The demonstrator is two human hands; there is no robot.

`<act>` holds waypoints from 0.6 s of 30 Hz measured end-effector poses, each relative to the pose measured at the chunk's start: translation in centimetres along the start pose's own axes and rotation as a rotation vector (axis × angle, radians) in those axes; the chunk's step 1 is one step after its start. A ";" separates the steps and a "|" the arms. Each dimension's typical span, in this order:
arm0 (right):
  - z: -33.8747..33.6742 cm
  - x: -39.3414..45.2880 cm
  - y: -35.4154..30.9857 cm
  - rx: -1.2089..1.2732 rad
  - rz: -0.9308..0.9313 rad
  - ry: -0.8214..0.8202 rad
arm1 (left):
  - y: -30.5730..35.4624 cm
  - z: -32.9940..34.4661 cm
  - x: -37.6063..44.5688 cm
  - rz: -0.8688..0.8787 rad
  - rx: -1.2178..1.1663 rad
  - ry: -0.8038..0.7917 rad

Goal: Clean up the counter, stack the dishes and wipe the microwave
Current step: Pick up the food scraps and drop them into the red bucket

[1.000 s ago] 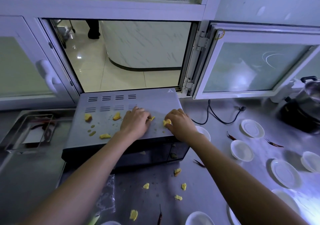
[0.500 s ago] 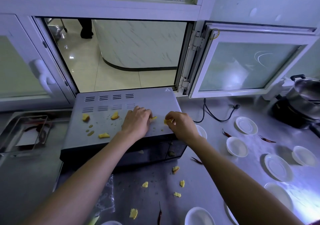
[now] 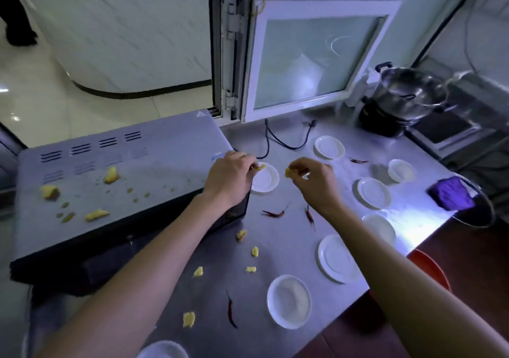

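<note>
Yellow food scraps pinched in both hands' fingers: left hand at microwave edge, right hand above worktop.

Brushed steel counter, glossy saucers

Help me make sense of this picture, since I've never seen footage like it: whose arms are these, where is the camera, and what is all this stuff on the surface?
The camera sits on a person's head and looks down, so the two bare arms are the wearer's own. No machine is involved. The left hand and the right hand each pinch a small yellow food scrap over a white saucer. On the left stands a grey microwave with more yellow scraps and smears on its top. The steel counter holds scattered scraps, dried red chillies and several other white saucers. A purple cloth lies at the right edge, and a metal pot stands at the back.
</note>
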State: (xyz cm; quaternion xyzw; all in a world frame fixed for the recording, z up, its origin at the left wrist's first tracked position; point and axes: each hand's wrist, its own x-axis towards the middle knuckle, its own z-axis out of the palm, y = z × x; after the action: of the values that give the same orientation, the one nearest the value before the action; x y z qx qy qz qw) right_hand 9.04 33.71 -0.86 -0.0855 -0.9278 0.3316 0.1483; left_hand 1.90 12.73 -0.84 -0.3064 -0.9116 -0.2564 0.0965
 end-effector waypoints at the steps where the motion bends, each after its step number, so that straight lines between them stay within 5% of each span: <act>1: -1.1 -0.6 1.0 -0.002 0.020 0.025 | 1.1 0.6 0.4 0.027 -0.014 -0.013; 18: -20.6 -19.5 25.6 -0.020 0.446 0.273 | 31.2 19.8 1.5 0.302 -0.054 -0.425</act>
State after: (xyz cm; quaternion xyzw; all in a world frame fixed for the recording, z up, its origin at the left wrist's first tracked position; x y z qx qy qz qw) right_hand 35.78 60.45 -6.41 -0.3333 -0.8605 0.3324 0.1947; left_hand 19.29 45.13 -4.45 -0.4882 -0.8483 -0.1933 -0.0682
